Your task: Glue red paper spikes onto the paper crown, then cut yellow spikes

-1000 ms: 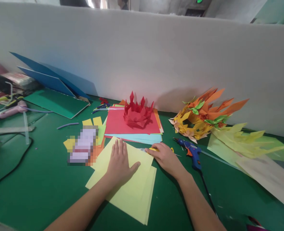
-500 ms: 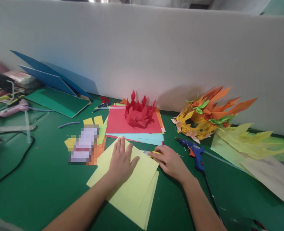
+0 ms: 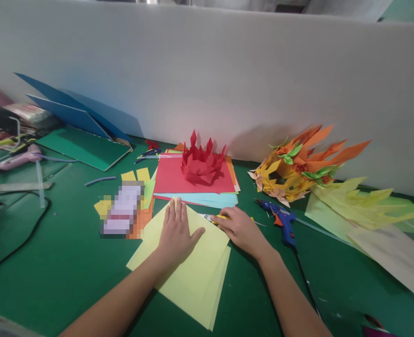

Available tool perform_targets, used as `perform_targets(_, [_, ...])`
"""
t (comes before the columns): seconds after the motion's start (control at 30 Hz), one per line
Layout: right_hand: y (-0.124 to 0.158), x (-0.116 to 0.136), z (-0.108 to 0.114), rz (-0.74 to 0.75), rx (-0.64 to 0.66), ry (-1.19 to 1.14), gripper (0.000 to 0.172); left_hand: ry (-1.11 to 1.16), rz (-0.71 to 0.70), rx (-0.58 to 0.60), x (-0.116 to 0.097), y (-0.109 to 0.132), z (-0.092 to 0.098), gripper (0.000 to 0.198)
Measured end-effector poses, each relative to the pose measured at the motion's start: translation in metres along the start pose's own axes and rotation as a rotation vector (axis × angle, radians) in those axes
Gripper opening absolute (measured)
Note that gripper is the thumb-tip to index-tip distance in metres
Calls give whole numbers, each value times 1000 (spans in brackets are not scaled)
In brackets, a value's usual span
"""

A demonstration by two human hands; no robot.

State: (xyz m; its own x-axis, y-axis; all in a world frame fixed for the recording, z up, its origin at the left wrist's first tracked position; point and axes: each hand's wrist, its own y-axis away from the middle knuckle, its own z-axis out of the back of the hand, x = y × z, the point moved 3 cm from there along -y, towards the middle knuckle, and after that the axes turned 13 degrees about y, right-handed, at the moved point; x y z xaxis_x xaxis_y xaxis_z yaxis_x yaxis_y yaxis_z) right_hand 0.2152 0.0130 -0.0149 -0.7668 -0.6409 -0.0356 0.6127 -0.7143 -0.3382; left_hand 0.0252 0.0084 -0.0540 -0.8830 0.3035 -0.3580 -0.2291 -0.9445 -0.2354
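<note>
Your left hand (image 3: 177, 238) presses flat on pale yellow paper (image 3: 195, 291) on the desk (image 3: 77, 276); best keep it steady, clear of the yellow cutter (image 3: 219, 217) (apparently a knife) your right grip (image 3: 240, 230) holds.

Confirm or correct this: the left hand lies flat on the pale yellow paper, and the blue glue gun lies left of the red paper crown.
Wrong side: the blue glue gun lies right of the red paper crown, as the head view shows. The left hand does lie flat on the pale yellow paper.
</note>
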Motion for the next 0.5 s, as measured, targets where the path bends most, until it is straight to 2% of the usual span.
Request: perform_targets(0.5, [-21, 2, -10, 31, -59, 47, 25, -9, 2, -28, 1, 0, -2, 93])
